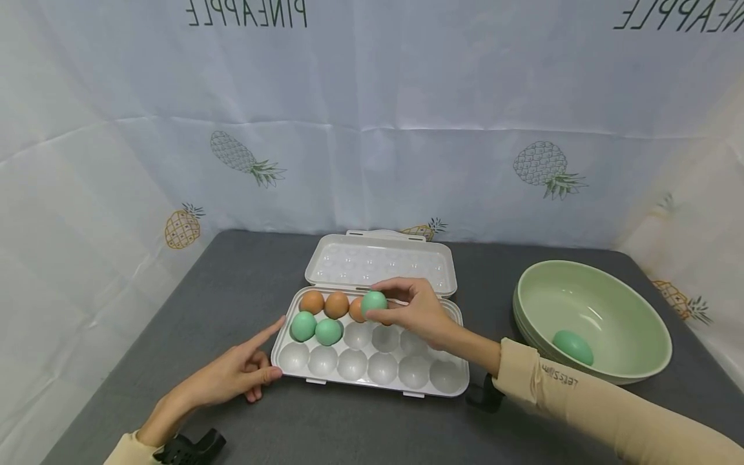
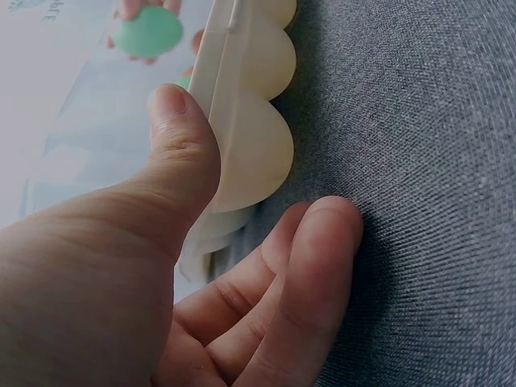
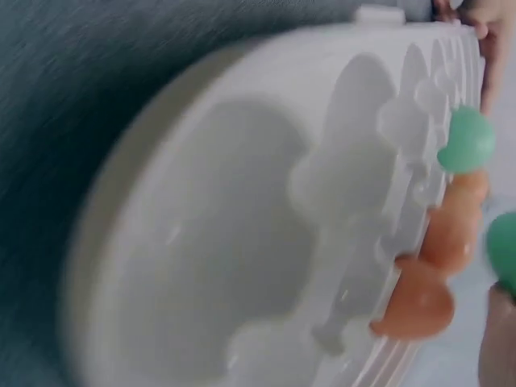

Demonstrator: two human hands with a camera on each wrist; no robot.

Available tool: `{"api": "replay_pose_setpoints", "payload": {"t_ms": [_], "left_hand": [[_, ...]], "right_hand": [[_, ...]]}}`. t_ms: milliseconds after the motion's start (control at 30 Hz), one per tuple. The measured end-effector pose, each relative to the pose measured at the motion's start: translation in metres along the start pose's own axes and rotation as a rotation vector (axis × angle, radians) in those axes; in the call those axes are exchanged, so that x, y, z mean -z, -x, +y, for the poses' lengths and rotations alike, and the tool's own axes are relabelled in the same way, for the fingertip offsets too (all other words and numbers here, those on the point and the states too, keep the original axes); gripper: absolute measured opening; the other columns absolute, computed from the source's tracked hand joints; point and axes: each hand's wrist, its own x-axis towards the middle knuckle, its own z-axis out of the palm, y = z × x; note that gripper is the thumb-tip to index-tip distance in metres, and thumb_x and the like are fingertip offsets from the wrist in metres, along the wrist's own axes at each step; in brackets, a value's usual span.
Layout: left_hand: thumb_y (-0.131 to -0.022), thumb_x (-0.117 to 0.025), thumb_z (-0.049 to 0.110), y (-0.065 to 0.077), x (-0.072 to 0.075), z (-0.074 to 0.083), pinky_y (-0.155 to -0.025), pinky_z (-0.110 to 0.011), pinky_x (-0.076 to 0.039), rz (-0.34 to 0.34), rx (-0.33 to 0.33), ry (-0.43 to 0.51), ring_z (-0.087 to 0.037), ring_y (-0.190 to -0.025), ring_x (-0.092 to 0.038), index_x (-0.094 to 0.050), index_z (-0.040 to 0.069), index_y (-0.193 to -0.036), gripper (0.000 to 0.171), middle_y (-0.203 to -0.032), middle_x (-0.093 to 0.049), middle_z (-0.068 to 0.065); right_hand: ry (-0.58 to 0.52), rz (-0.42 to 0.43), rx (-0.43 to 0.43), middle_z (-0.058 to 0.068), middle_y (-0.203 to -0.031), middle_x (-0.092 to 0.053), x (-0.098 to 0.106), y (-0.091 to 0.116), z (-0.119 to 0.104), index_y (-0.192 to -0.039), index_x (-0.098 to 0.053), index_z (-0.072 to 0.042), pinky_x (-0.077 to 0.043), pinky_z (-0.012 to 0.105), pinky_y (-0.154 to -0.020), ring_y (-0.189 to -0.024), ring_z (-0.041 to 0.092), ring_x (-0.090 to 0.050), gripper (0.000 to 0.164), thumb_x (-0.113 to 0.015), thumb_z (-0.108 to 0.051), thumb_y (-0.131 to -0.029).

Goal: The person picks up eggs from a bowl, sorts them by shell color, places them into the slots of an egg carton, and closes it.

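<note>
An open egg carton (image 1: pixel 367 374) lies on the table, its lid (image 1: pixel 383 261) folded back. Brown eggs (image 1: pixel 336 305) sit in its back row, partly covered by my right hand. Two green eggs (image 1: pixel 316 329) occupy the left of the middle row; the front-row cups hold nothing. My right hand (image 1: pixel 415 310) pinches another green egg (image 1: pixel 374 302) between thumb and fingers above the back row. My left hand (image 1: pixel 238 368) touches the carton's left end with straight index finger and thumb. In the left wrist view its thumb (image 2: pixel 181 137) lies against the rim, other fingers bent below, holding nothing.
At the right stands a light green bowl (image 1: pixel 610 297), seemingly stacked on another, with one green egg (image 1: pixel 572 347) inside. A pineapple-printed cloth (image 1: pixel 372 174) hangs behind and beside the dark grey table (image 1: pixel 250 278).
</note>
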Motion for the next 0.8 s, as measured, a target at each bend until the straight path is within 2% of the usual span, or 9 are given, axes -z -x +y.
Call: {"api": "replay_pose_setpoints", "payload": {"t_ms": [133, 333, 533, 667, 800], "left_hand": [[-0.103, -0.062, 0.022, 0.001, 0.001, 0.0, -0.056, -0.032, -0.057, 0.0, -0.002, -0.005, -0.007, -0.059, -0.062, -0.001, 0.011, -0.166, 0.088, -0.075, -0.062, -0.003], [-0.103, -0.063, 0.023, 0.001, 0.001, 0.0, -0.057, -0.032, -0.057, 0.002, 0.005, -0.011, -0.007, -0.06, -0.062, -0.002, 0.011, -0.166, 0.088, -0.074, -0.061, -0.001], [-0.103, -0.063, 0.022, 0.0, 0.001, 0.0, -0.055, -0.032, -0.057, 0.001, -0.006, 0.0, -0.007, -0.059, -0.062, -0.001, 0.01, -0.166, 0.089, -0.074, -0.061, -0.002], [-0.103, -0.063, 0.022, 0.0, 0.001, 0.001, -0.055, -0.032, -0.057, 0.002, -0.006, 0.004, -0.007, -0.059, -0.062, -0.001, 0.01, -0.166, 0.089, -0.074, -0.062, -0.003], [-0.103, -0.063, 0.023, 0.0, 0.001, 0.0, -0.056, -0.032, -0.057, 0.002, 0.006, -0.004, -0.007, -0.059, -0.062, -0.001, 0.01, -0.166, 0.089, -0.074, -0.061, -0.002]], "right_hand": [[0.006, -0.022, 0.0, 0.021, -0.123, -0.07, -0.011, -0.003, 0.006, -0.123, -0.068, 0.008, -0.058, 0.022, -0.091, -0.1, 0.008, -0.07, 0.044, -0.08, 0.0, -0.082], [0.093, -0.051, 0.03, 0.021, -0.117, -0.075, -0.022, -0.004, 0.014, -0.117, -0.074, 0.005, -0.06, 0.022, -0.082, -0.088, 0.009, -0.074, 0.043, -0.087, 0.0, -0.076], [0.269, -0.076, 0.159, 0.017, -0.11, -0.075, -0.025, 0.002, 0.019, -0.109, -0.078, 0.003, -0.059, 0.024, -0.09, -0.101, 0.011, -0.068, 0.037, -0.09, -0.002, -0.074], [0.425, -0.06, 0.241, 0.009, -0.098, -0.076, -0.028, 0.003, 0.025, -0.1, -0.081, -0.003, -0.055, 0.017, -0.081, -0.088, 0.008, -0.06, 0.029, -0.092, -0.007, -0.073], [0.519, -0.05, 0.308, 0.001, -0.09, -0.078, -0.03, 0.001, 0.028, -0.096, -0.083, -0.008, -0.044, 0.021, -0.071, -0.077, 0.014, -0.052, 0.024, -0.091, -0.011, -0.074]]}}
